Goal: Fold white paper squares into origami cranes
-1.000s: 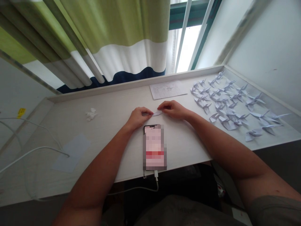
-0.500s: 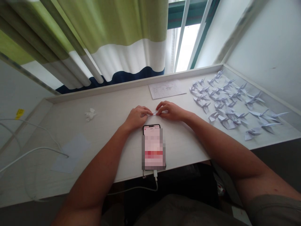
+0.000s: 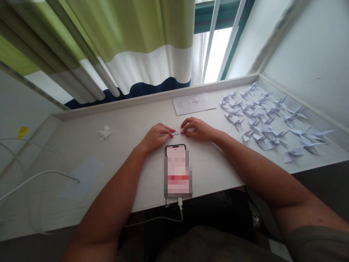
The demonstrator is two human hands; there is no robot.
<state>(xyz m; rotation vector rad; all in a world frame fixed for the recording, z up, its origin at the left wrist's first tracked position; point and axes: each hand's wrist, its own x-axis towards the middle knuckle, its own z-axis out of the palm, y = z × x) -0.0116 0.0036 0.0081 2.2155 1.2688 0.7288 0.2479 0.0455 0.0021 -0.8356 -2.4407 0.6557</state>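
Observation:
My left hand (image 3: 156, 136) and my right hand (image 3: 198, 128) rest on the white desk (image 3: 122, 145) and together pinch a small folded piece of pale paper (image 3: 177, 131) between their fingertips. The paper lies flat on the desk, mostly covered by the fingers. Just in front of the hands a phone (image 3: 177, 170) lies face up with its screen lit. To the right, several folded paper cranes (image 3: 261, 116) are spread over the desk.
A printed sheet (image 3: 193, 103) lies behind the hands near the desk's back rim. A crumpled scrap (image 3: 104, 133) and a flat pale sheet (image 3: 83, 177) lie to the left. White cables (image 3: 35, 176) run over the left side. A charging cable (image 3: 180, 209) hangs from the phone.
Both hands have drawn slightly closer together on the small folded paper, the right fingers sliding left along it. The rest of the desk is unchanged.

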